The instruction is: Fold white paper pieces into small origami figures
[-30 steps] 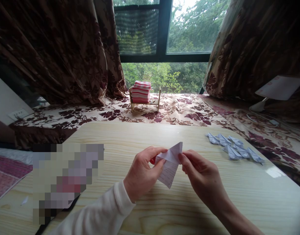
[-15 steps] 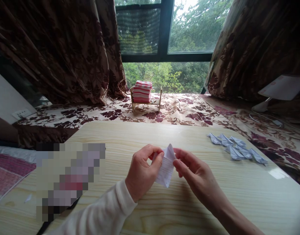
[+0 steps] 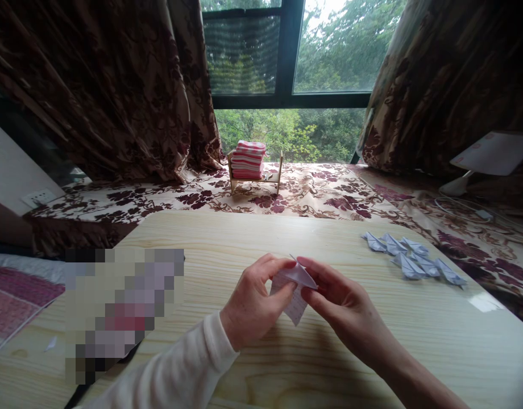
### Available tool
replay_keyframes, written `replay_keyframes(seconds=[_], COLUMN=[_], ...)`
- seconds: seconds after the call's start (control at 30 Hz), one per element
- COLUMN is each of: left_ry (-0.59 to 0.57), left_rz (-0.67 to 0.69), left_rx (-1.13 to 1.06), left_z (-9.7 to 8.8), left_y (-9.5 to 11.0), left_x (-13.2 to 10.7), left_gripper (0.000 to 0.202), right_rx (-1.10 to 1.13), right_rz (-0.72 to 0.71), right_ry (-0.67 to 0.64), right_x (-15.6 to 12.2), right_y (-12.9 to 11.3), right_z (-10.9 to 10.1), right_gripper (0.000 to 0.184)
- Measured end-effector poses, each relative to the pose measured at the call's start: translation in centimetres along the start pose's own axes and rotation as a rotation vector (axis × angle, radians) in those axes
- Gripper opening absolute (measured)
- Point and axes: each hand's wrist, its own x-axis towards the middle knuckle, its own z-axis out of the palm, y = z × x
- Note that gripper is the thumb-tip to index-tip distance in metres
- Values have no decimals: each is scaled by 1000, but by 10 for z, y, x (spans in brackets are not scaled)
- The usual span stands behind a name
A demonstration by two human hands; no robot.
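paper [image 3: 296,311] above table [image 3: 227,241], between my left grip [image 3: 256,301] and right grip [image 3: 344,295], neither nearer; tip toward me, long axis part hidden. both pinched closed on it, right at its corner.

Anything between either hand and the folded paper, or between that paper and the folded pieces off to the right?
Nothing separates the left hand or right hand from the folded paper; both touch it. Toward the folded pieces, only the right hand is visibly between.

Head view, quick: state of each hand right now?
Left hand: closed, pinching the folded, pointed white paper.
Right hand: closed, holding the same paper's right side.
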Motion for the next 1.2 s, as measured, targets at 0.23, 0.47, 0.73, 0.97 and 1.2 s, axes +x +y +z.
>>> replay_keyframes(seconds=[0.23,0.47,0.73,0.97,1.2], left_ry=[47,143,125,91,-47], left_rz=[-43,-87,-393,-410,-452], left_rx=[78,54,-421,-345,-339], left_z=[-1,-4,-5,-3,-10], left_y=[-1,-5,-5,-6,-17], left_x=[-1,1,6,4,9], left_gripper=[14,18,23,17,14], right_rx=[-143,-133,-44,-29,-160], right_rz=[-37,-33,45,66,134], right_ry=[-17,-63,-76,-42,-66], right_x=[-1,1,4,1,1], right_y=[2,5,-2,-6,-1], right_z=[-1,0,-2,4,-4], right_gripper=[36,37,43,35,34])
